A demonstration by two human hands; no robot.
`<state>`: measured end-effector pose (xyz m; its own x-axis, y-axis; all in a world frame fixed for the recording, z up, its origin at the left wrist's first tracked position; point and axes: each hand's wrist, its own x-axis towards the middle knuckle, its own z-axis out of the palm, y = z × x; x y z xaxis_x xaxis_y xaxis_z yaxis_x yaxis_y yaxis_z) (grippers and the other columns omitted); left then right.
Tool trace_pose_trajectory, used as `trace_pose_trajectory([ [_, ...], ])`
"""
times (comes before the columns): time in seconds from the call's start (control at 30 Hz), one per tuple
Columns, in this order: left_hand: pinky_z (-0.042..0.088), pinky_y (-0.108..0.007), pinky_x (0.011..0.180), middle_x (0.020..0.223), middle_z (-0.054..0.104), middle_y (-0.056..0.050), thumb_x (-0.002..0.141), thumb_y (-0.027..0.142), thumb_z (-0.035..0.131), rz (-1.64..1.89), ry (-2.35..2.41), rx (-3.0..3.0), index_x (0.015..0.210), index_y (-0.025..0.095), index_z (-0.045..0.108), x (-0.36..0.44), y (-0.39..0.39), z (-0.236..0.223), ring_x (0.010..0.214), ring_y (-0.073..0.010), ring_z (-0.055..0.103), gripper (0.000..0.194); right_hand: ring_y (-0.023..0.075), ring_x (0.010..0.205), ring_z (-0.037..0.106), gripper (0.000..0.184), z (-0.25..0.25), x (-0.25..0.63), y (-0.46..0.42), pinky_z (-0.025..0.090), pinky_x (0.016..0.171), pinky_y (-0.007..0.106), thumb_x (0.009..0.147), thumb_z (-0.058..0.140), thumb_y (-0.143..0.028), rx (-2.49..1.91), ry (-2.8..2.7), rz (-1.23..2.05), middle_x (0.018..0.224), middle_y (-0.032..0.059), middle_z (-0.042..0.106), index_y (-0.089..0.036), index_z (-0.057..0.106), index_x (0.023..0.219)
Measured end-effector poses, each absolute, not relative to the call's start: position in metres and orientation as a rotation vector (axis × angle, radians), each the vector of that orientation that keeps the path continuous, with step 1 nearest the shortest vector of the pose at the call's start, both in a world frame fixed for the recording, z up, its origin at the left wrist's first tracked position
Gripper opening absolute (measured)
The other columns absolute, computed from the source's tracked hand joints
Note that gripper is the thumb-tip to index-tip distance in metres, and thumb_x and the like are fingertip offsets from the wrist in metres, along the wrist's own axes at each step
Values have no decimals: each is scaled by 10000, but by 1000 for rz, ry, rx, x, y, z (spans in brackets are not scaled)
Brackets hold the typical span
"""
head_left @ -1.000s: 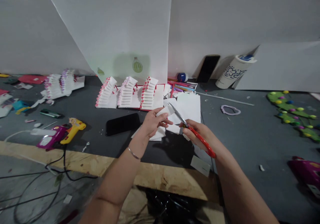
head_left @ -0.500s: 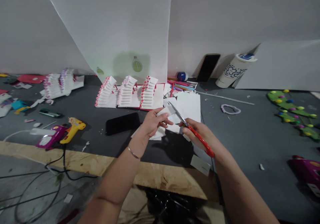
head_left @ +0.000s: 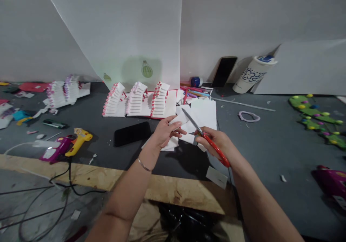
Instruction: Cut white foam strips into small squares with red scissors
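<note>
My left hand [head_left: 165, 132] pinches a small piece of white paper [head_left: 180, 119] between thumb and fingers, above the dark table. Red-handled scissors [head_left: 208, 139] are in my right hand [head_left: 217, 141], their blades slanting up and left. The blades look closed and lie at the right edge of the paper; whether they touch it I cannot tell. Under and around the hands are loose white paper pieces [head_left: 187, 138] and larger white sheets [head_left: 205, 114]. Three fans of folded white strips with red and pink tips [head_left: 159, 101] stand just behind.
A black phone [head_left: 132, 133] lies left of my left hand. Farther left are a yellow and purple glue gun [head_left: 78, 143] and a green cutter [head_left: 54, 123]. A patterned tumbler [head_left: 251, 75], a leaning phone [head_left: 225, 71] and several pens [head_left: 198, 91] are at the back. Green decorations [head_left: 316, 115] lie right.
The scissor blades have come together at the paper's edge. Both hands keep nearly the same place, the right shifting slightly left; the view has moved a little.
</note>
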<state>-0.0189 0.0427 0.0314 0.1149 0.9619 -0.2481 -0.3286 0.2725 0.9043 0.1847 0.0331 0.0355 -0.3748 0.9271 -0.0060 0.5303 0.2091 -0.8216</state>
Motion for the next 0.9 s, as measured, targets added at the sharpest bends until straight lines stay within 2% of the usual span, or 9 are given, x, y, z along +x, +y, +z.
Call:
trace_pose_trajectory([
  [0.17, 521, -212, 513, 768, 635, -19, 726, 321, 715, 1138, 995, 772, 889, 153, 603, -19, 44, 30, 607, -131, 660, 259, 128, 532, 489, 470, 25, 187, 36, 381, 518, 236, 787, 537, -639, -1312, -1943, 934, 615, -11, 579, -191, 595, 916],
  [0.33, 528, -219, 534, 754, 617, -7, 687, 275, 748, 1260, 1092, 790, 942, 156, 637, -21, 47, 26, 648, -115, 604, 302, 133, 520, 487, 484, 17, 192, 40, 388, 533, 246, 797, 547, -622, -1390, -1879, 862, 605, -37, 542, -212, 567, 1053],
  [0.43, 482, -210, 500, 715, 581, 18, 686, 255, 748, 1319, 1131, 758, 1003, 171, 628, -22, 49, 25, 590, -100, 569, 349, 143, 522, 496, 527, 17, 196, 45, 390, 540, 258, 773, 546, -655, -1475, -1803, 756, 608, -26, 559, -209, 572, 1052],
  [0.57, 373, -178, 447, 673, 508, 38, 740, 296, 712, 1326, 1128, 762, 954, 165, 648, -21, 49, 27, 503, -51, 438, 259, 147, 514, 497, 559, 20, 205, 51, 385, 541, 262, 775, 513, -683, -1570, -1771, 639, 596, -19, 562, -200, 585, 1048],
  [0.63, 348, -176, 454, 677, 501, 38, 752, 334, 711, 1280, 1115, 833, 971, 164, 651, -19, 47, 29, 504, -45, 405, 283, 148, 521, 509, 545, 21, 208, 53, 388, 547, 260, 784, 515, -673, -1591, -1760, 596, 599, -17, 569, -202, 591, 1047],
  [0.8, 383, -222, 538, 672, 544, 32, 786, 356, 679, 1054, 1100, 1123, 1178, 169, 575, -13, 38, 29, 521, -78, 442, 446, 135, 499, 483, 506, 16, 207, 54, 377, 531, 255, 788, 533, -646, -1551, -1710, 652, 579, -30, 546, -200, 595, 1019],
  [0.9, 425, -239, 631, 781, 603, -1, 775, 360, 678, 1048, 1088, 1249, 1110, 177, 575, -11, 37, 27, 655, -118, 539, 396, 123, 489, 454, 481, 15, 202, 53, 365, 509, 248, 785, 546, -626, -1423, -1672, 819, 561, -48, 513, -200, 579, 1007],
])
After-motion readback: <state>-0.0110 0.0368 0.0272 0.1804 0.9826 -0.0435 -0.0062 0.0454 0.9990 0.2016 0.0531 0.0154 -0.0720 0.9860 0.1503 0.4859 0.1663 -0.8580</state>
